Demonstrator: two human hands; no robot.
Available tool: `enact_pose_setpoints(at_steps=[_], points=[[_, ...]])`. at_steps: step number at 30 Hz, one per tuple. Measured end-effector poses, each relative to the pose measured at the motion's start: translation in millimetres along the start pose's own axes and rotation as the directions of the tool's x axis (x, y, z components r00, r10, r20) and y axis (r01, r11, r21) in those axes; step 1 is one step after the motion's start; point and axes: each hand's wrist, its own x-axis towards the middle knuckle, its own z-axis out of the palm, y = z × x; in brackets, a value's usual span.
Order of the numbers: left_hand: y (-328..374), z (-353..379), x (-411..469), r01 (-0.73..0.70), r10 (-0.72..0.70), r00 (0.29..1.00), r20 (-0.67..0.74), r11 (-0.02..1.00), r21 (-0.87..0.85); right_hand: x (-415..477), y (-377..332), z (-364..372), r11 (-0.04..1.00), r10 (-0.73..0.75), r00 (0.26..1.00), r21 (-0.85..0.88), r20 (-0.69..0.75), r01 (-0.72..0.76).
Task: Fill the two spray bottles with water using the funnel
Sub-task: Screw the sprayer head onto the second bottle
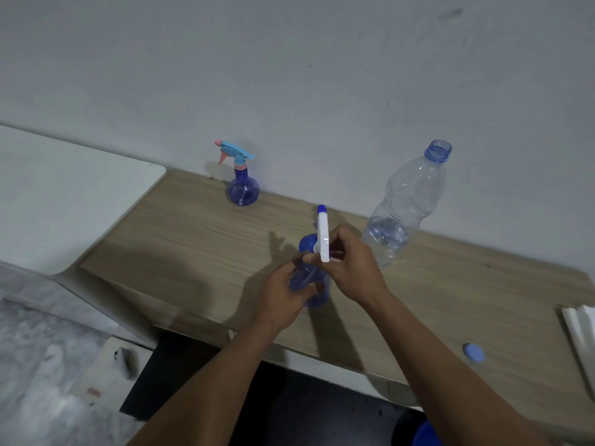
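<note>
Over the middle of the wooden table (180, 239), my left hand (283, 294) grips the blue translucent body of a spray bottle (314, 296). My right hand (351, 268) is closed around that bottle's white trigger head (323, 235), which has a blue nozzle tip. A second spray bottle (243, 185), round and blue with a light-blue and pink head, stands by the wall at the back. An uncapped clear water bottle (405, 207) with a little water at the bottom stands at the right. Behind my hands a blue shape, possibly the funnel (307, 243), is mostly hidden.
A blue bottle cap (473, 352) lies near the table's front edge on the right. A white object (579, 329) lies at the table's right end. A white surface (64, 194) adjoins the table on the left. A blue round object (425, 436) sits on the floor below.
</note>
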Motion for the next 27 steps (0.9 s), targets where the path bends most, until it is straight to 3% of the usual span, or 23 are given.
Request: enact_pose_setpoints(at_steps=[6, 12, 17, 22, 27], points=[[-8, -1, 4, 0.008, -0.007, 1.000, 0.023, 0.999, -0.044, -8, 3, -2, 0.998, -0.056, 0.998, -0.037, 0.020, 0.057], [-10, 1, 4, -0.002, 0.002, 1.000, -0.015, 1.000, -0.014, -6, 5, 9, 0.997, 0.074, 0.992, -0.017, -0.098, -0.076], [-2, 0, 1, 0.016, -0.016, 1.000, 0.007, 0.999, -0.031, -14, 5, 11, 1.000, -0.022, 0.995, -0.011, -0.094, 0.021], [-5, 1, -1, -0.002, 0.003, 1.000, -0.023, 1.000, 0.023, -12, 4, 17, 0.997, 0.073, 0.985, 0.005, -0.153, -0.073], [-3, 2, -1, -0.016, 0.016, 1.000, -0.004, 0.999, -0.041, -16, 9, 20, 0.999, -0.042, 0.987, -0.033, -0.154, 0.038]])
